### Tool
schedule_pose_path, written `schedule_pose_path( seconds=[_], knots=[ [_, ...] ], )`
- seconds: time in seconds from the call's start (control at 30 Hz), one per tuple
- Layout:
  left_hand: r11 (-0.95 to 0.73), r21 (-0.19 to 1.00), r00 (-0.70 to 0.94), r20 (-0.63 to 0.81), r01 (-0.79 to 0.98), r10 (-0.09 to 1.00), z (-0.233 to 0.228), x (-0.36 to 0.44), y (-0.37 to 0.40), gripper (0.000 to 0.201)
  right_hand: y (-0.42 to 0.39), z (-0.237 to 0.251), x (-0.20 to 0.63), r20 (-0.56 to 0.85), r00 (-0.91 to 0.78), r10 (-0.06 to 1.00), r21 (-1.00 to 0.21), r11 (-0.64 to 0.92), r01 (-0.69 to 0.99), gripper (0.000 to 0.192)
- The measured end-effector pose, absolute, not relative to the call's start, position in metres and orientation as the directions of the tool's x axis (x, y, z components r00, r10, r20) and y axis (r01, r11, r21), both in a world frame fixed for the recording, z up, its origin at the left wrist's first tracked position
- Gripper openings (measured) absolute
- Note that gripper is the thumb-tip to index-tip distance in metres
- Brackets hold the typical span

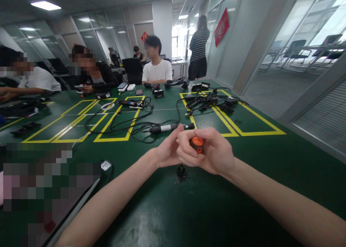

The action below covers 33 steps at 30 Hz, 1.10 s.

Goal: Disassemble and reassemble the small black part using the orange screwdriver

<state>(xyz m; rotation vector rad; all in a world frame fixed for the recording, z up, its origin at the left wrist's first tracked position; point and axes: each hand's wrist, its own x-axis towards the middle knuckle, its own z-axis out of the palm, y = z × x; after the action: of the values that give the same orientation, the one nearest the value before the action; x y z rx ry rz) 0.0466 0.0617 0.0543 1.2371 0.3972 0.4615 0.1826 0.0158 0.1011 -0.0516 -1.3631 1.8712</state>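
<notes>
In front of me, above the green table, my right hand [216, 149] wraps its fingers round an orange-and-black tool handle [198, 142], whose rounded orange end faces me. It looks like a screwdriver handle, but the front of the tool is hidden. Pressed close on the far left side is my left hand [168, 151], its thumb up and fingers curled behind the right hand; what they grip does not show. Below both hands, a small black round part with a short stem [181, 173] stands on the table.
Just beyond my hands lies a black-and-grey pen-shaped power tool [167, 128] with its cable. Tangled black cables and gear [205, 101] lie farther right, another corded tool [131, 103] to the left. Yellow tape [265, 133] marks the green table [256, 189]. People sit across it.
</notes>
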Motion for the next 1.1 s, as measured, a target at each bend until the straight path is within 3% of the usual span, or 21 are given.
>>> schedule_pose_path(
  seconds=[0.13,0.3,0.47,0.67,0.8,0.93,1.1],
  knots=[
    [0.456,0.848,0.844,-0.020,-0.270,0.537,0.067,0.053,0.054,0.111,0.017,0.101,0.182,0.363,-0.669,0.649,-0.832,-0.097,-0.546,0.018],
    [0.513,0.811,0.844,-0.044,-0.281,0.534,0.070,0.050,0.054,0.093,0.018,0.102,0.179,0.363,-0.654,0.664,-0.844,-0.065,-0.533,0.035],
    [0.449,0.833,0.807,-0.004,-0.324,0.590,0.066,0.051,0.055,0.069,0.018,0.101,0.180,0.379,-0.662,0.647,-0.805,-0.123,-0.581,0.040],
    [0.296,0.879,0.711,0.065,-0.373,0.700,0.077,0.052,0.051,0.070,0.021,0.100,0.181,0.363,-0.680,0.637,-0.809,-0.147,-0.570,0.018],
    [0.230,0.910,0.737,0.110,-0.344,0.667,0.082,0.050,0.048,0.068,0.022,0.102,0.177,0.337,-0.684,0.647,-0.855,-0.094,-0.509,0.035],
    [0.259,0.906,0.759,0.095,-0.334,0.644,0.081,0.050,0.051,0.061,0.021,0.102,0.176,0.343,-0.671,0.657,-0.824,-0.133,-0.551,0.046],
    [0.289,0.915,0.781,0.043,-0.281,0.623,0.084,0.048,0.055,0.072,0.018,0.100,0.177,0.379,-0.670,0.638,-0.800,-0.137,-0.584,0.029]
  ],
)
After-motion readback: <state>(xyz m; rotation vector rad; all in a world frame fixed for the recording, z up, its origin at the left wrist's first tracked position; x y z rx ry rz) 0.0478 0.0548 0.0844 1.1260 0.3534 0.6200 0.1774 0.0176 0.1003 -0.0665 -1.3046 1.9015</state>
